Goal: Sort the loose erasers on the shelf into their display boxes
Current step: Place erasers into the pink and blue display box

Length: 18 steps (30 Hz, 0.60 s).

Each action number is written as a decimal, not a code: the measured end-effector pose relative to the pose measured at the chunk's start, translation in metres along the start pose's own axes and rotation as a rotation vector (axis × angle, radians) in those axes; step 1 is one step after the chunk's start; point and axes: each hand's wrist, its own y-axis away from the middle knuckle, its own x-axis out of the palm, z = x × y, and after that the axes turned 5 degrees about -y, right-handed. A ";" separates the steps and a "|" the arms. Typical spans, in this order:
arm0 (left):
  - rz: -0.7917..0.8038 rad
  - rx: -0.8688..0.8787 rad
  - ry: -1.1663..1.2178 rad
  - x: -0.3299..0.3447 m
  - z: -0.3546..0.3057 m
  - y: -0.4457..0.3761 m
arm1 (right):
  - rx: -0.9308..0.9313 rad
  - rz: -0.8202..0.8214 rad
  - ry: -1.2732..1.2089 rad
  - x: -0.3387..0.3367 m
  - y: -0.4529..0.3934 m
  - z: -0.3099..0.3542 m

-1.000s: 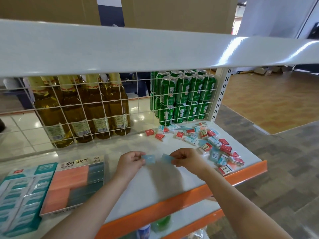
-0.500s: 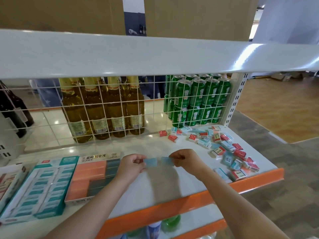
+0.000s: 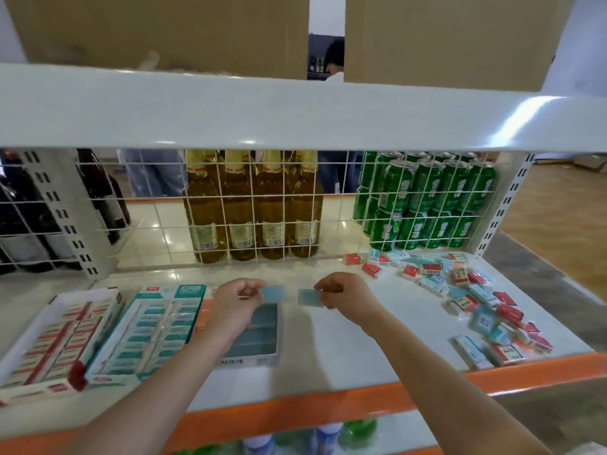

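Both hands were up over the white shelf (image 3: 328, 366), mid-shelf, just in front of the wire grid (image 3: 249, 205).

Left hand (image 3: 235, 298): fingers curled, thumb and forefinger pinching a pale blue eraser (image 3: 273, 293) by its left end. That eraser sat in the air above the right half of the orange-and-teal display box (image 3: 259, 336), not touching it as far as I could see.

Right hand (image 3: 341, 292): also curled, pinching a second pale blue eraser (image 3: 309, 297) by its right end. The two erasers were near each other, with a small gap between them, both roughly level. Motion blur was heavy, so I couldn't read any print on them.

Three boxes lay on the left part of the shelf, side by side: red-and-white box (image 3: 62, 339) far left, teal box (image 3: 154, 330) next to it, then the orange-and-teal one, partly covered by my left forearm. The first two looked full of rows of packed erasers.

Loose pile of erasers (image 3: 473, 300) was on the right side of the shelf, red, teal and pale blue wrappers mixed, spread from the back grid to the orange front edge (image 3: 328, 412). Well apart from both hands.

Behind the grid: yellow bottles (image 3: 253, 208) centre, green cans (image 3: 427, 201) right, dark bottles (image 3: 105, 198) left.
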 end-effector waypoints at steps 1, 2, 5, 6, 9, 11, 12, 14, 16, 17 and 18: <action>-0.006 -0.024 0.023 -0.006 0.004 0.000 | -0.009 0.010 0.005 0.007 -0.001 0.004; -0.012 -0.033 0.029 -0.013 0.007 0.000 | -0.019 0.018 0.008 0.013 -0.002 0.007; -0.044 0.001 -0.102 -0.030 0.013 0.001 | -0.041 0.024 0.033 0.032 -0.005 0.014; -0.054 0.008 -0.128 -0.035 0.015 0.001 | -0.040 0.025 0.044 0.038 -0.007 0.016; -0.074 0.025 -0.161 -0.046 0.021 0.004 | -0.022 0.028 0.071 0.053 -0.012 0.020; -0.085 0.023 -0.162 -0.051 0.026 0.005 | 0.000 0.022 0.089 0.061 -0.017 0.020; -0.086 0.018 -0.160 -0.053 0.027 0.005 | 0.012 0.019 0.091 0.065 -0.019 0.021; -0.080 0.013 -0.176 -0.056 0.030 0.007 | 0.028 0.023 0.096 0.071 -0.022 0.022; -0.072 0.005 -0.211 -0.058 0.033 0.008 | 0.030 0.016 0.109 0.076 -0.025 0.023; -0.069 -0.001 -0.225 -0.059 0.033 0.007 | 0.031 0.004 0.125 0.078 -0.026 0.023; -0.064 -0.008 -0.242 -0.059 0.034 0.007 | 0.033 -0.011 0.148 0.081 -0.027 0.022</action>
